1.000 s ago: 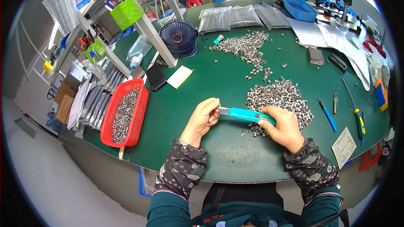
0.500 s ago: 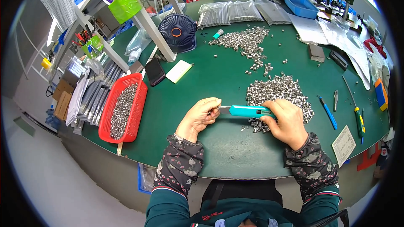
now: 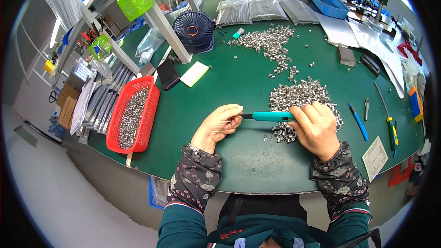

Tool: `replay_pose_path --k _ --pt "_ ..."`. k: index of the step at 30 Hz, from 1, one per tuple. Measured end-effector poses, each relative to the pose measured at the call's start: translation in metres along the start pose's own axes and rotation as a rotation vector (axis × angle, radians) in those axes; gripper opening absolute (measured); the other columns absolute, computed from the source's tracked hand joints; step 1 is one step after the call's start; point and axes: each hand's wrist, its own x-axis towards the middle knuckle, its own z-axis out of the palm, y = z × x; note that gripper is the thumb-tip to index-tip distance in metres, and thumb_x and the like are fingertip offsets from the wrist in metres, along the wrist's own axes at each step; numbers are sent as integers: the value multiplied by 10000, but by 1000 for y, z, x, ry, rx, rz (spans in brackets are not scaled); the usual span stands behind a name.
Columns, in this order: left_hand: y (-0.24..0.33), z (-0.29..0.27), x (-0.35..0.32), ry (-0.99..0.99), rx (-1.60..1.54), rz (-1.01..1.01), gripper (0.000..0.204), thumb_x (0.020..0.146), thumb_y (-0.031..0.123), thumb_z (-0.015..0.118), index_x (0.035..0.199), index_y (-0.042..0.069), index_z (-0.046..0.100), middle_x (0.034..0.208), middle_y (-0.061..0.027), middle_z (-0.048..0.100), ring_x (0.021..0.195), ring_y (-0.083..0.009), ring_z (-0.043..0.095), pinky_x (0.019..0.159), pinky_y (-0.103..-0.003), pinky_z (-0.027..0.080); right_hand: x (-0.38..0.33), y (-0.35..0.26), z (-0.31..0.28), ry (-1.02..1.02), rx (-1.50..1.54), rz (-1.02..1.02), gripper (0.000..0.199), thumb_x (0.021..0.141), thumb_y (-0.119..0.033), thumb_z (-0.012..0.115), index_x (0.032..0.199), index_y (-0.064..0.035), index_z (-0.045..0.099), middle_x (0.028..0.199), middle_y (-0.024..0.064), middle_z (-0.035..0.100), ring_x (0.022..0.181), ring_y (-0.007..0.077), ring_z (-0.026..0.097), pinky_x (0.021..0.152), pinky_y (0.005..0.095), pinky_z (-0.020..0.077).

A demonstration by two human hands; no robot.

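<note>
Right hand [image 3: 316, 128] gripped the teal-handled tool [image 3: 271, 116], its tip pointing toward 9 o'clock into the left hand [image 3: 217, 125], whose fingers pinched closed on what seemed a small metal part; too small to confirm. Little changed over the last second: hands held the same pose. The heap of metal sleeves [image 3: 298, 97] lay at 12 o'clock of the right hand; the red basket [image 3: 148, 124] sat well apart at 9 o'clock. Judged mid-cycle on one piece.

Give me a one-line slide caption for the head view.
Right hand holds a teal-handled tool to a small part in the left hand, over a green table strewn with metal parts.
</note>
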Motion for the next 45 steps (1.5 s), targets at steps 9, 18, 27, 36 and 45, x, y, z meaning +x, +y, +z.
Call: replay_pose_path --k 9,18,27,36,45 --pt "-7 3 6 -10 -165 346 123 895 155 517 927 38 541 790 -14 479 517 -29 339 381 -137 257 -14 4 12 -174 491 468 240 749 -232 650 904 -55 604 719 109 588 621 263 585 551 351 452" --pt "-10 0 10 -63 -177 398 120 868 54 534 987 41 539 910 -39 544 530 -39 330 397 -143 255 -15 3 18 -296 707 644 283 782 -299 621 914 -48 616 650 102 608 592 228 604 552 332 451" --pt "-13 0 10 -22 -122 402 104 864 43 538 959 14 566 864 -26 546 499 -29 310 390 -153 239 -13 1 15 -316 608 619 275 786 -293 615 915 -51 617 675 105 611 606 256 601 555 344 452" --pt "-10 3 8 22 -198 376 119 882 105 531 955 21 573 832 -17 515 505 -27 301 385 -146 227 -10 -3 13 48 234 287 247 696 -136 682 895 -50 563 712 93 551 615 266 558 532 345 433" --pt "-7 2 7 87 -240 425 150 906 150 498 989 35 550 826 -27 504 510 -25 327 373 -138 236 -1 -10 5 40 13 178 297 655 -23 624 944 -50 564 716 53 480 658 212 512 517 320 430"
